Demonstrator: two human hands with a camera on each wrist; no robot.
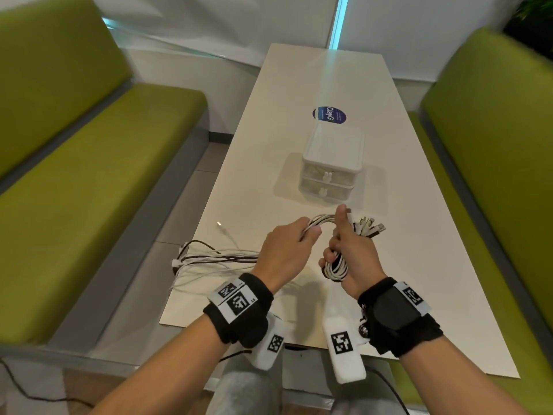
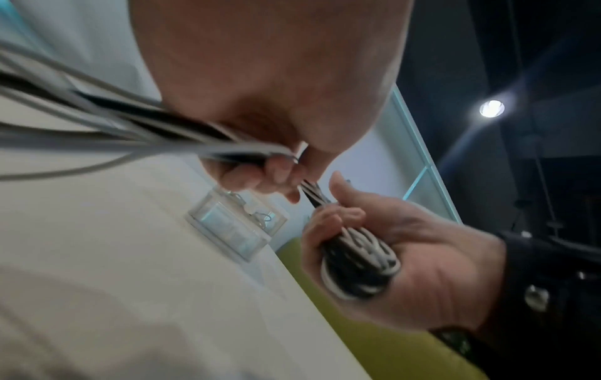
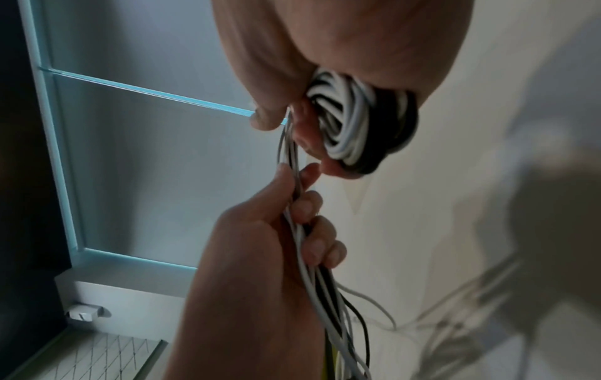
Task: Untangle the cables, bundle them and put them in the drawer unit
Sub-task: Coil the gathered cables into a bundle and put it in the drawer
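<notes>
My right hand grips a coiled bundle of white and black cables, thumb up; the coil shows in its palm. Several metal plugs stick out behind that hand. My left hand grips the strands that arch over to the right hand, its fingers curled round them. The loose lengths trail left across the white table. The clear two-drawer unit stands just beyond my hands, both drawers closed.
A blue round sticker lies on the table behind the drawer unit. Green benches flank the table on the left and the right. One loose white plug end lies near the table's left edge.
</notes>
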